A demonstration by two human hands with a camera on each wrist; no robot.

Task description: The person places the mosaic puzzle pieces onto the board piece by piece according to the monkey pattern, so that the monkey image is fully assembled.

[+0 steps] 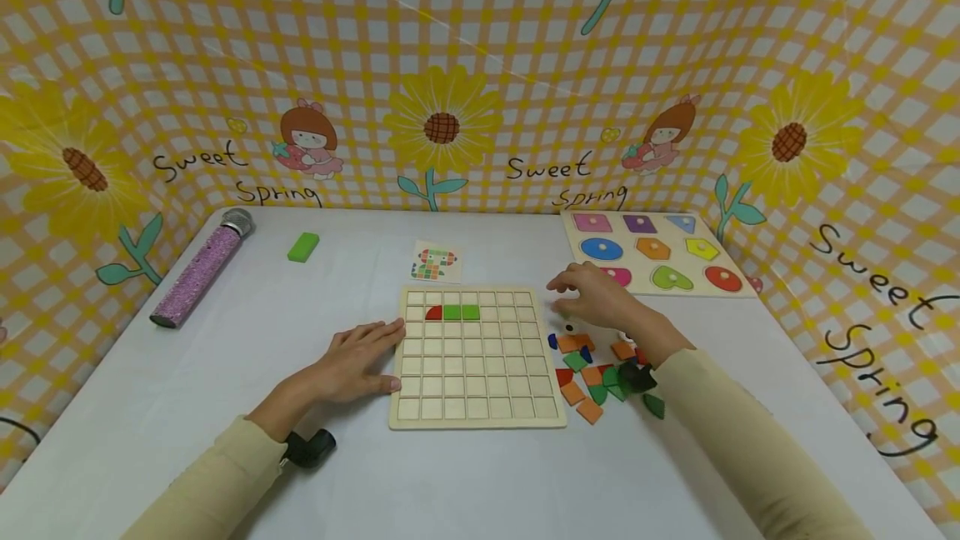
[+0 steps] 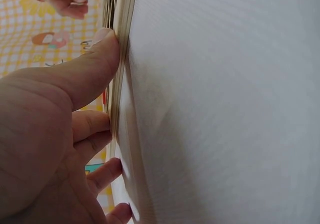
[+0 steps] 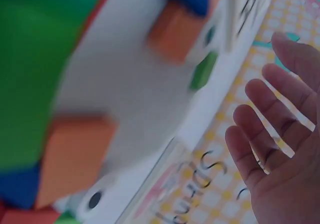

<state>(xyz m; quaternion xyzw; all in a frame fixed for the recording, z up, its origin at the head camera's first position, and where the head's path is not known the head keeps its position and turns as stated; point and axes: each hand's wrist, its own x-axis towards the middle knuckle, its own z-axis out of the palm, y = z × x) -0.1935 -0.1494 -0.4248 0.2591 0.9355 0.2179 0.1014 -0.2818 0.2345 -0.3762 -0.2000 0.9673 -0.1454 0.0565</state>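
A square wooden grid board (image 1: 472,365) lies on the white table. In one of its upper rows sit a red quarter-round tile (image 1: 434,313) and two green square tiles (image 1: 461,312) side by side. My left hand (image 1: 348,365) rests at the board's left edge, its thumb and fingertips touching the rim, as the left wrist view also shows. To the right of the board my right hand (image 1: 596,298) hovers near the loose tiles (image 1: 573,392), apart from the board. The right wrist view shows this hand (image 3: 285,119) with extended, spread fingers and nothing held.
Behind the board lies a picture card (image 1: 437,262) with a mosaic pattern. A knob shape puzzle (image 1: 652,250) is at the back right. On the left are a glittery pink microphone (image 1: 201,269) and a green block (image 1: 303,247). Checked cloth walls enclose the table.
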